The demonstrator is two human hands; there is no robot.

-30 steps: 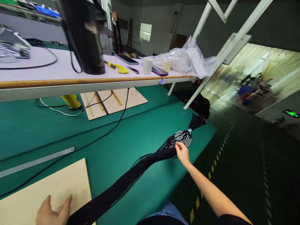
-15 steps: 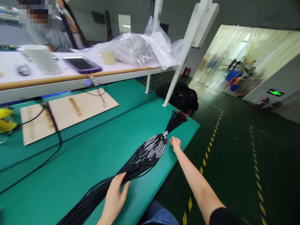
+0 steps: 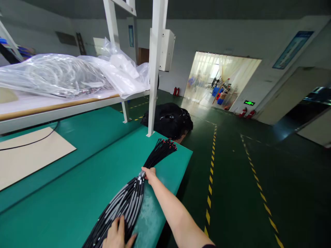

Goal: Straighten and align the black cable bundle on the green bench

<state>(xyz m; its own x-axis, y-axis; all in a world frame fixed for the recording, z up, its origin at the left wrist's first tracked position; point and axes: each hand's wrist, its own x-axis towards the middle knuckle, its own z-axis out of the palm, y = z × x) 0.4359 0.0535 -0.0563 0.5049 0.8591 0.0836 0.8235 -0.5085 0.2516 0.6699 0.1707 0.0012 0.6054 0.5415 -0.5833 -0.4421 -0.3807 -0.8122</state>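
Observation:
A long bundle of black cables (image 3: 129, 198) with grey sleeve sections lies along the green tabletop. Clear wrapping ties it at a narrow neck, and beyond that the ends fan out with red tips. My right hand (image 3: 150, 173) is closed around the bundle just beside the tied neck; part of its grip is hidden behind the cables. Nearer to me, at the bottom of the view, my left hand (image 3: 116, 234) rests on the grey-sleeved part with fingers apart and thumb off to the side.
The green table (image 3: 77, 186) ends at a corner on the right. A white shelf post (image 3: 154, 75) rises behind the cable tips. Plastic bags (image 3: 64, 74) lie on the shelf, with a beige board (image 3: 33, 151) below. Beyond the table sits a black cable pile (image 3: 169, 119).
My right hand has moved onto the bundle near its tied neck and closed there. My left hand has shifted along to the grey-sleeved part. The view has turned right.

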